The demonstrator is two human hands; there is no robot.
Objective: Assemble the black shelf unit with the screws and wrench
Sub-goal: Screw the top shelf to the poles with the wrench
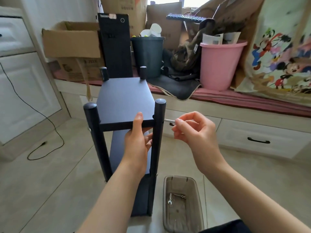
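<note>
Pinched between thumb & fingertips of right hand (190, 127): thin silver hex wrench (169, 120), tip at near-right black round post (159, 132). Left hand (138, 140) clamps front edge of matte black top shelf board (123, 100), thumb on top, fingers under. Keep wrench square to screw, board pressed tight vs post, short turns. Near: clear plastic tray (198, 212) w/ spare screws (182, 197). Far: pink plastic bucket (220, 64).

Partly covered "Think…" lettering atop the upright black box (115, 46).
</note>
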